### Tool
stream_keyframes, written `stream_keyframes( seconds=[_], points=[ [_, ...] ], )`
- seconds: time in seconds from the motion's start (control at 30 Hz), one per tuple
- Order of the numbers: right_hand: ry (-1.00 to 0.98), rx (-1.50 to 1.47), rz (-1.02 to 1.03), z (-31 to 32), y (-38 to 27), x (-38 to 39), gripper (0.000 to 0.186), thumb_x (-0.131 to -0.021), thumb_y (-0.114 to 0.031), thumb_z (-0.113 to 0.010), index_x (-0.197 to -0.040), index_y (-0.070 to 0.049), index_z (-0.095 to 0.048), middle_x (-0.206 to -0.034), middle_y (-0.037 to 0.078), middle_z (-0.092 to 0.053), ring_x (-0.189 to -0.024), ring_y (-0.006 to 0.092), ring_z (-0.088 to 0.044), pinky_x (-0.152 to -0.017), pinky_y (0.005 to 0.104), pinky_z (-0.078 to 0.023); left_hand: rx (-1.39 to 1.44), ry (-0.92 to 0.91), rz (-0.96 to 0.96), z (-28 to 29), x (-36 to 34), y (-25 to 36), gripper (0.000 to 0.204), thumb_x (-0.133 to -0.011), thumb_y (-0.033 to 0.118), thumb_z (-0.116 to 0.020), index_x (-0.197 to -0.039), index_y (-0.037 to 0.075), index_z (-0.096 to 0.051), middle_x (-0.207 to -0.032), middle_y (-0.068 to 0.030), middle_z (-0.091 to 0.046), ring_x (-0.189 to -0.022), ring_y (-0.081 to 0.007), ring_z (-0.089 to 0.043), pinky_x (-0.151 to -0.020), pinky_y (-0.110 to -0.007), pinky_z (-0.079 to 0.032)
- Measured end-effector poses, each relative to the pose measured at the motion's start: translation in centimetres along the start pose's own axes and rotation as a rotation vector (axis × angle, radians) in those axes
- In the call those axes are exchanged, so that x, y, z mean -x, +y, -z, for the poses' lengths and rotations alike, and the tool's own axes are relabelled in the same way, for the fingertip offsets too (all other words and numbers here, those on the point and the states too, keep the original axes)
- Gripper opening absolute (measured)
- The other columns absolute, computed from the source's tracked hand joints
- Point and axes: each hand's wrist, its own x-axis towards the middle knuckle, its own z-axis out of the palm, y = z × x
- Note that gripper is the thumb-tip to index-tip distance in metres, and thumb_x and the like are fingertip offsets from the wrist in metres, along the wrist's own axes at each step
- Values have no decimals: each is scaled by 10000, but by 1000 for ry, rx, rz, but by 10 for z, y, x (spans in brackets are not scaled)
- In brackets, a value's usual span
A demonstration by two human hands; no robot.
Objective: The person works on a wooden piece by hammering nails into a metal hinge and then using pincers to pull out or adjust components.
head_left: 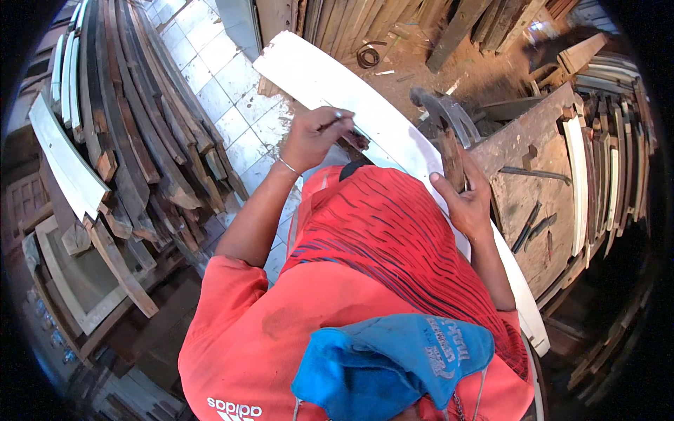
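A long white board (330, 77) slants in front of my body from the upper left, passes under my right arm and reappears at the lower right. My right hand (469, 200) is closed around the wooden handle of a claw hammer (453, 158), its dark metal head raised over the board's far edge. Over the board's near edge, my left hand (319, 137) has its fingers curled and pinched together. A tiny pale spot shows at the fingertips, too small to name. Just beside those fingers is a dark brown piece (357, 139), partly hidden by the hand.
Dark wooden strips (130, 126) are stacked at the left. A worn wooden work surface (526, 189) at the right carries a flat metal bar (535, 172) and pliers-like tools (539, 231). Beyond it stand more strips (611, 161). A dark coil (369, 55) lies on the dusty floor.
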Motion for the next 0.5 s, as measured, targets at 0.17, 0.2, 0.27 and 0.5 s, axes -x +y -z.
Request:
stream_keyframes(
  seconds=[0.17, 0.2, 0.27, 0.5],
  points=[
    [-249, -195, -226, 13, -39, 1, 635, -898, -250, -768, -1385, 76, -522, -1290, 194, -651, -1190, 217, -593, -1036, 358, -449, -21, 36, 1, -10, -3, 0, 157, -922, 108, -717, -1016, -12, -754, -917, -101, -747, -794, -129, -690, -737, -284, -545],
    [-287, -192, -215, 15, -45, -1, 634, -905, -251, -761, -1386, 81, -516, -1279, 193, -657, -1178, 210, -598, -1028, 355, -455, -6, 60, 57, -10, -5, -1, 159, -919, 106, -718, -1017, -14, -752, -922, -106, -749, -796, -136, -695, -738, -284, -544],
    [-321, -177, -161, 20, -59, -7, 629, -912, -249, -750, -1387, 87, -511, -1257, 194, -664, -1165, 215, -605, -1025, 359, -458, 33, 8, 8, -7, -4, -8, 161, -921, 118, -712, -1012, -10, -746, -931, -122, -748, -829, -176, -720, -744, -295, -554],
    [-166, -311, 308, 38, -109, -18, 400, -948, -188, -646, -1240, 67, -546, -904, 143, -627, -808, 305, -602, -774, 426, -504, 78, -63, -31, -6, 1, -2, 162, -946, 85, -667, -1060, -19, -717, -961, -135, -748, -881, -202, -732, -799, -320, -572]
  ],
)
